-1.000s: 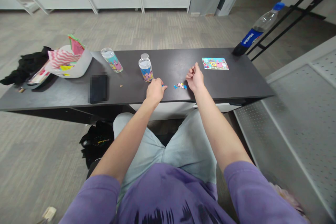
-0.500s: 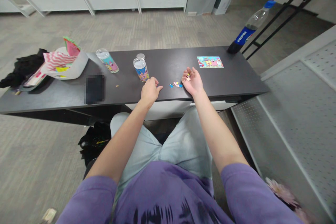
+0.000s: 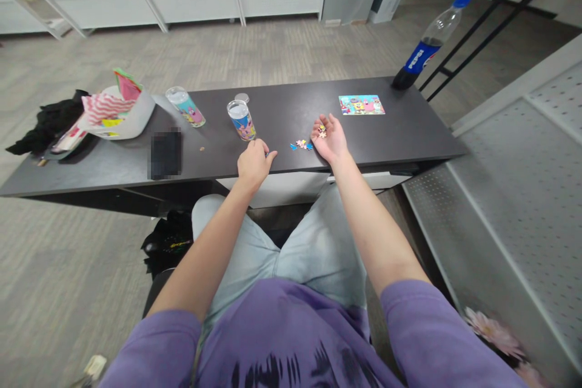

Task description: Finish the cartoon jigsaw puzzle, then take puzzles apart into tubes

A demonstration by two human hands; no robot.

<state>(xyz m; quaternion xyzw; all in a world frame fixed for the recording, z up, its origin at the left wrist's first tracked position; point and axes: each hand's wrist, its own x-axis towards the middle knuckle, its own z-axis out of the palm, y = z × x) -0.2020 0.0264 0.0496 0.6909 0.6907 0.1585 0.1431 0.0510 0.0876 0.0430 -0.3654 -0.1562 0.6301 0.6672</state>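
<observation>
My right hand [image 3: 331,140] is turned palm up over the dark table [image 3: 291,97], its fingers curled around several small puzzle pieces [image 3: 322,131] lying in it. Beside it on the tabletop is a loose little pile of pink, blue and yellow puzzle pieces [image 3: 301,145]. My left hand [image 3: 253,163] is closed at the table's front edge, back of the hand up and thumb pointing right. A bit of blue, which looks like a puzzle piece, shows by its thumb; the rest is hidden by the fingers. Just behind it stands a clear cartoon-printed cylinder [image 3: 242,123].
A round lid [image 3: 242,97] lies behind that cylinder, and a second printed cylinder [image 3: 186,108] stands left. A cartoon picture card [image 3: 361,105] lies at right, near a Pepsi bottle [image 3: 421,54]. A blurred dark object [image 3: 164,154] and a white basket [image 3: 140,115] occupy the left side.
My left hand has shifted slightly left and down, with its fingers curled in more. My right hand still holds its puzzle pieces; the view has moved a little.
</observation>
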